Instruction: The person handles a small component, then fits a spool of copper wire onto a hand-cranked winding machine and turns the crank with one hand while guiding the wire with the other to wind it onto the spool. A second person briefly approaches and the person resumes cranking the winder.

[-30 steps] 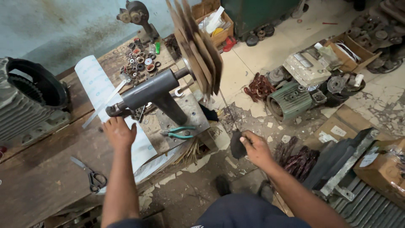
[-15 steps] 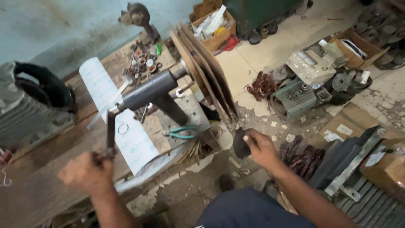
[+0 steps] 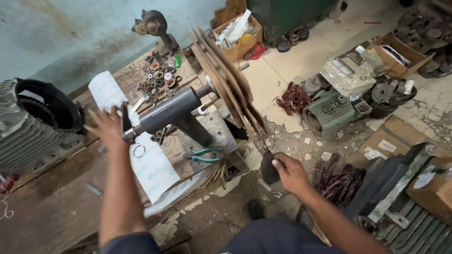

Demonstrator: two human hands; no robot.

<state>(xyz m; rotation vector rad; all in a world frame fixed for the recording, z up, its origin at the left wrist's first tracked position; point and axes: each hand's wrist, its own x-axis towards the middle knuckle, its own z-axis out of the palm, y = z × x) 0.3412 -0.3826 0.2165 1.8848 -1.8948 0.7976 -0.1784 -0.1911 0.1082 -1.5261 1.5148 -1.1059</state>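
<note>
Your left hand (image 3: 107, 126), blurred, closes on the crank handle (image 3: 124, 123) at the near end of the winding machine's dark shaft housing (image 3: 173, 113). Your right hand (image 3: 291, 173) grips a dark rounded object (image 3: 269, 168) below the wooden winding former (image 3: 225, 84), which sits at the housing's far end. Green-handled pliers (image 3: 203, 155) lie beside the housing's base.

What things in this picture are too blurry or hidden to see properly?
Head view, all of it:
- Left hand: motion-blurred on the crank handle, so its grip is unclear.
- Wooden discs: blurred, so their count is uncertain.
- Right hand: holds a dark object; too dim to identify.
- Small rings and washers: too small to sort.
- Ribbed motor housing: cut off by the left edge.
</note>
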